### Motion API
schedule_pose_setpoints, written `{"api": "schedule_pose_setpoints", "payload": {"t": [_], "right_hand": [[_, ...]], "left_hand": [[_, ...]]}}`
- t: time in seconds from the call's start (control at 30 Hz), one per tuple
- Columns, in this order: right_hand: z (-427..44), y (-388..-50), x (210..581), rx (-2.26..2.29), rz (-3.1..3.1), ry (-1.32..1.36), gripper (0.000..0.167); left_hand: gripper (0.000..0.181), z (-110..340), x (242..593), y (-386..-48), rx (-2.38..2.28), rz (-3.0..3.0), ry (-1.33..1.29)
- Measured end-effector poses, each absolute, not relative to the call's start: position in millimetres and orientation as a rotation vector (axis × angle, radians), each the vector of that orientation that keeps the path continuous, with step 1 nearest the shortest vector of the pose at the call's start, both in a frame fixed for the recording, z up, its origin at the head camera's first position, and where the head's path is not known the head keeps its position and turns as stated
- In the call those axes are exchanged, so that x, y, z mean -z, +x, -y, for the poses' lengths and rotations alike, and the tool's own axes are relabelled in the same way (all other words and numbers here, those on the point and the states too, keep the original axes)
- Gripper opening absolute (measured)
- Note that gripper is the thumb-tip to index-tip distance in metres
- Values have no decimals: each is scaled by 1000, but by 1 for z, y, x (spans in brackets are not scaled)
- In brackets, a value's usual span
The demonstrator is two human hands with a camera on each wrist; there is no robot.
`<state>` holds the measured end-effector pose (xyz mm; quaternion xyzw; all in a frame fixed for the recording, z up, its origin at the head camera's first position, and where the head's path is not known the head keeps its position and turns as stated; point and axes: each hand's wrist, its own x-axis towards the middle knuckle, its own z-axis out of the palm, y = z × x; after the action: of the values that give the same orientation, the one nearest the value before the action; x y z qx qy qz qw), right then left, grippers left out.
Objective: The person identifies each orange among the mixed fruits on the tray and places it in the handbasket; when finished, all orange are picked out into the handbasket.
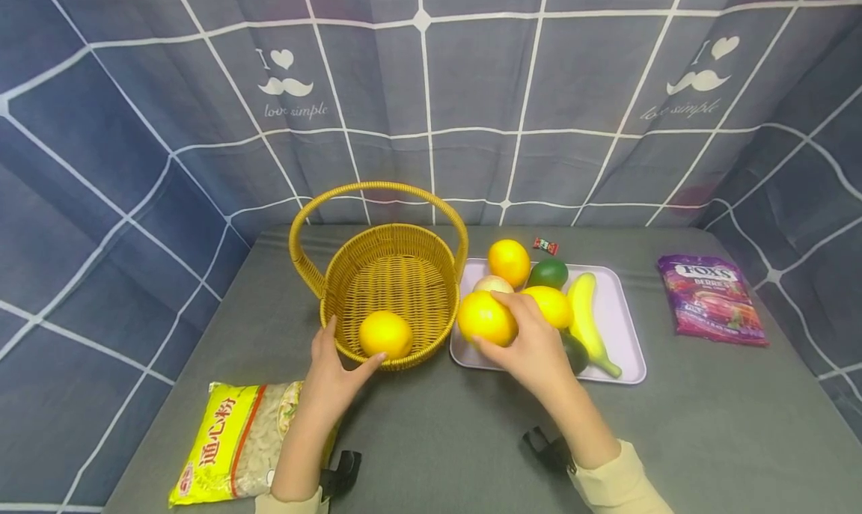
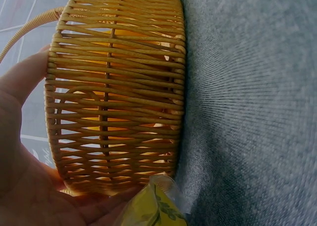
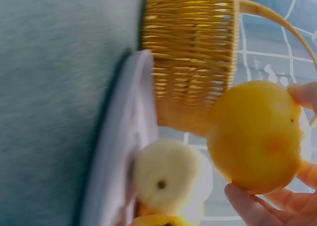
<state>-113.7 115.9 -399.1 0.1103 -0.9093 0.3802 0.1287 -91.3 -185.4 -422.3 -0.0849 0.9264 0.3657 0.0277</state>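
Observation:
A yellow wicker basket (image 1: 417,274) with a tall arched handle stands at the middle left, and one orange (image 1: 386,334) lies inside it. My left hand (image 1: 337,372) holds the basket's near left rim, thumb and fingers spread along it; the left wrist view shows the thumb (image 2: 25,77) against the rim. Above the near left part of a pale lilac tray (image 1: 622,334), my right hand (image 1: 532,342) grips another orange (image 3: 257,137). Under it on the tray sits a pale round fruit (image 3: 166,174), partly hidden in the head view.
The tray also bears an orange (image 1: 509,262), a yellow fruit (image 1: 551,307), a green fruit (image 1: 548,273), a dark fruit (image 1: 575,352) and a banana (image 1: 587,319). A candy (image 1: 546,245) lies behind it. Bags of pasta (image 1: 236,443) and berry sweets (image 1: 712,298) lie left and right.

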Motion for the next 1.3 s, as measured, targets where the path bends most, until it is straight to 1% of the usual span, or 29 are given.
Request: {"api": "schedule_pose_setpoints", "payload": {"t": [0.17,0.4,0.57,0.73,1.0,1.3], "right_hand": [[-105,-119,386,-1227,2540,402,67],[-71,-139,377,-1301,2525,503,64],[-48,-153,382,-1454,2514,514,64],[-32,-164,392,-1412,2537,509,65],[-24,-172,404,-1342,2566,486,67],[-11,-188,404,-1366,2641,460,68]], "left_hand": [[119,185,423,-91,-1142,-2864,-256],[118,189,423,-89,-1144,-2862,-264],[118,189,425,-90,-1153,-2865,-251],[119,187,426,-90,-1145,-2869,-246],[119,186,425,-91,-1138,-2869,-238],[119,186,426,-93,-1134,-2866,-241]]}}
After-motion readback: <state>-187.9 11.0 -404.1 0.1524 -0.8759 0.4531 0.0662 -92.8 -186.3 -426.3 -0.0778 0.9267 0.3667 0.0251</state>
